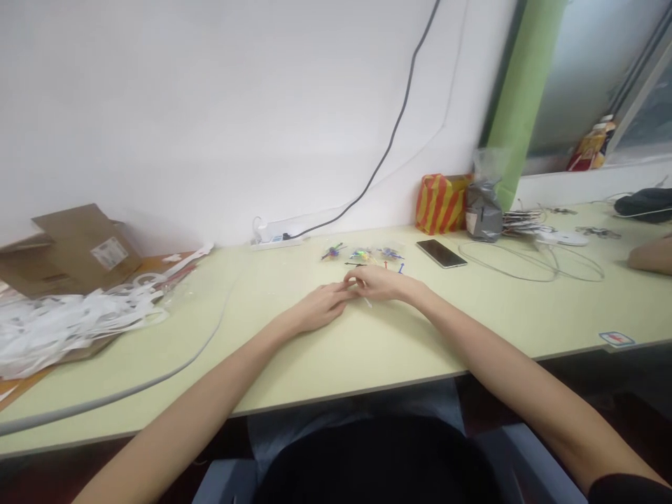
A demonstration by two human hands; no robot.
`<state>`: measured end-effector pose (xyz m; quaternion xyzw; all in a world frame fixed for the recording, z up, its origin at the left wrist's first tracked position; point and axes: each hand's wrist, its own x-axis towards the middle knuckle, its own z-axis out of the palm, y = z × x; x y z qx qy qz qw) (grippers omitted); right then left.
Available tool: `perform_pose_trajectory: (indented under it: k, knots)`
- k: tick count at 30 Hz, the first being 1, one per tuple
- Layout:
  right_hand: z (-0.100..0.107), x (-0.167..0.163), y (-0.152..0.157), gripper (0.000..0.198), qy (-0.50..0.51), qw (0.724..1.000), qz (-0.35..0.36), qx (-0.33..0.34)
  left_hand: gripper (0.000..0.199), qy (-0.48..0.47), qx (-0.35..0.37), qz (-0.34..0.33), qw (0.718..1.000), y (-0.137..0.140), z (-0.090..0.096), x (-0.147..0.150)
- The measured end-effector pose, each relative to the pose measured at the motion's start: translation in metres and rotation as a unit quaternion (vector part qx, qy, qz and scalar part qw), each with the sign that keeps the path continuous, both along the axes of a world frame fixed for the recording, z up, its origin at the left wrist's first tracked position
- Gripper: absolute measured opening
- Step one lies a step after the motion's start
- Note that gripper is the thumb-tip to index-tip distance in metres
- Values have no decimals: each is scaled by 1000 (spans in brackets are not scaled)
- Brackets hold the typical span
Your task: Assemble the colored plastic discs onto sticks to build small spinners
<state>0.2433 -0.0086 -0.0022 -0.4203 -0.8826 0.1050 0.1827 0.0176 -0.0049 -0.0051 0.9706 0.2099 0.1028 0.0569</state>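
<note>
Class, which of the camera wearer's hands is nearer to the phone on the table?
Right. The right hand is left of the phone and slightly lower in the view; the left hand is farther left and lower still.

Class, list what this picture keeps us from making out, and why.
Head view:
Whether the bare right hand holds the thin white piece: hidden by its fingers.
Print on the rectangular white label: too small, blurred.
Most of another person's arm: cut off by right edge.

white piece (368, 303) partly hidden by right hand (374, 283), co-worker's arm (652, 257) cut off, small coloured pieces (362, 255) blurred
</note>
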Motion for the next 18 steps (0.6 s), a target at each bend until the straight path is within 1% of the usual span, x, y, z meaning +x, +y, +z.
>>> perform_pose_trajectory:
  k: [2, 4, 7, 12, 16, 18]
  knots:
    - [-4, 0, -1, 42, 16, 1000, 8, 20, 47, 4, 9, 24, 1000, 5, -4, -3]
    - [-7, -2, -1, 46, 17, 999, 10, 33, 46, 5, 6, 33, 999, 10, -8, -6]
    - [-10, -5, 0, 41, 7, 999, 2, 32, 45, 3, -8, 31, 999, 15, -10, -7]
    - [-10, -7, 1, 38, 7, 999, 6, 32, 40, -5, -12, 17, 1000, 14, -7, -6]
    - [-12, -7, 3, 27, 6, 999, 22, 38, 33, -4, -15, 41, 999, 13, -5, -5]
    - [-14, -8, 4, 29, 15, 999, 22, 36, 29, -7, -16, 59, 998, 14, -5, -4]
